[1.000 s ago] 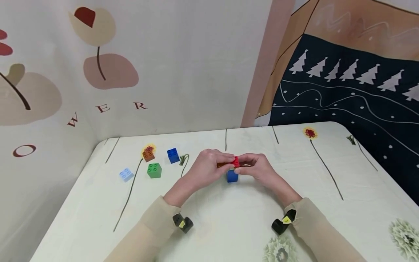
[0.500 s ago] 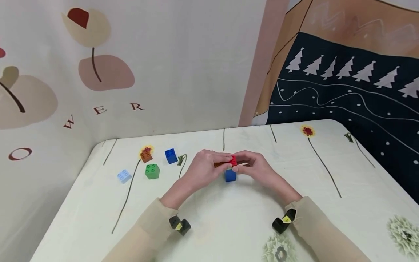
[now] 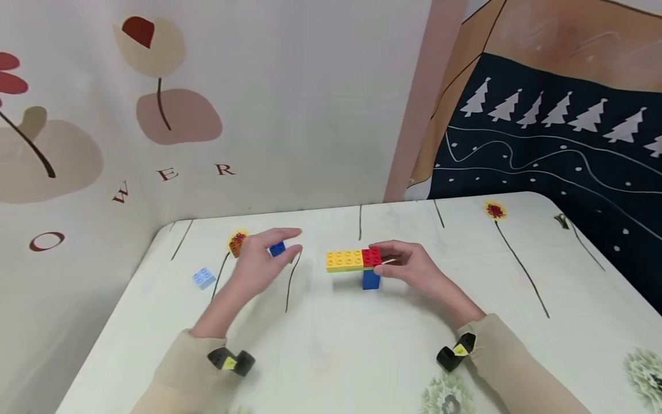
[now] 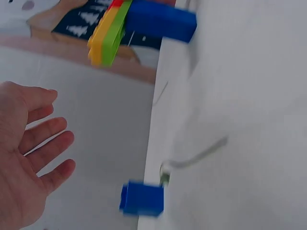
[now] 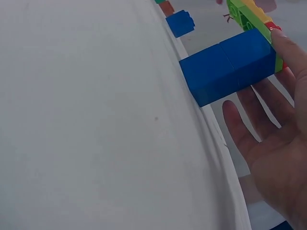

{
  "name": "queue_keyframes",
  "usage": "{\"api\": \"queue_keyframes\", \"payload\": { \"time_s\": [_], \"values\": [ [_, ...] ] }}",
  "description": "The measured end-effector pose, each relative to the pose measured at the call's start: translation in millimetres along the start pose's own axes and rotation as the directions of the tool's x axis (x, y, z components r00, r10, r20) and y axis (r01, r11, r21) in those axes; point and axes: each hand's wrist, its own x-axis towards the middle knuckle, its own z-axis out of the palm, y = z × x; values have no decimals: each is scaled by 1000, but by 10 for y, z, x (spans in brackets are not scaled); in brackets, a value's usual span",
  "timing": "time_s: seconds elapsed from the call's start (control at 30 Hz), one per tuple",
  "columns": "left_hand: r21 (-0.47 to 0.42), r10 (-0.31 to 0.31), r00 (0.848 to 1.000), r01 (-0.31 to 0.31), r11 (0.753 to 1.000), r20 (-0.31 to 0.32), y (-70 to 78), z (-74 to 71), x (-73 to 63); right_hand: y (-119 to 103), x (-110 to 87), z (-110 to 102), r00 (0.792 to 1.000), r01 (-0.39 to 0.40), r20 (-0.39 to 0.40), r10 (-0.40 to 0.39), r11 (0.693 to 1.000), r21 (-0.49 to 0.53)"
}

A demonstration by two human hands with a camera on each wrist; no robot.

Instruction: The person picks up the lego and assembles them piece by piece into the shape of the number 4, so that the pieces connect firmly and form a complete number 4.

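Observation:
Toy building bricks form a T-like structure on the table: two stacked blue bricks [image 5: 225,67] carry a long light green brick [image 4: 113,40], topped by a yellow brick [image 3: 344,260] and a red brick [image 3: 371,257]. The green one juts out leftward past the blue column. My right hand [image 3: 411,263] pinches the red end between thumb and fingers. Away to the left, my left hand [image 3: 261,259] holds nothing, fingers apart. Beyond its fingertips sits a loose blue brick [image 3: 277,248], partly covered by the hand in the head view.
A light blue brick [image 3: 204,278] lies left of my left hand. An orange-brown brick [image 3: 235,247] shows partly behind that hand, and the loose green brick is hidden there in the head view. The patterned tablecloth [image 3: 331,345] meets a printed curtain [image 3: 310,115] at the back.
My left hand has let go of the structure and moved left toward the loose bricks, uncovering the yellow brick. My right hand keeps its place at the red brick.

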Motion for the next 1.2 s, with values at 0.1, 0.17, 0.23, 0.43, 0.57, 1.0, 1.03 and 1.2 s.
{"api": "queue_keyframes", "payload": {
  "time_s": [0.1,0.17,0.23,0.43,0.57,1.0,1.03,1.2],
  "values": [
    [15,-62,998,62,998,-11,-158,-197,-31,7,-20,-35,1000,-4,-3,4,1000,-17],
    [31,-116,993,116,993,1,-270,-306,-62,11,-31,-56,1000,-4,-2,3,1000,-21],
    [52,-171,985,170,984,23,-391,-383,-97,21,-43,-76,1000,-2,-5,2,1000,-21],
    [69,-295,951,290,955,96,-692,-474,-223,37,-73,-98,1000,-15,-12,14,1000,-18],
    [25,-339,929,339,940,149,-819,-501,-299,25,-51,-66,1000,1,2,-1,1000,-4],
    [-47,-358,912,374,926,201,-1013,-451,-366,19,-7,14,1000,28,7,-28,1000,2],
    [-47,-362,911,378,925,199,-1023,-446,-370,20,-6,19,1000,25,7,-25,1000,2],
    [-42,-384,905,398,916,185,-1055,-429,-395,25,7,36,999,35,11,-35,999,14]
  ]
}}
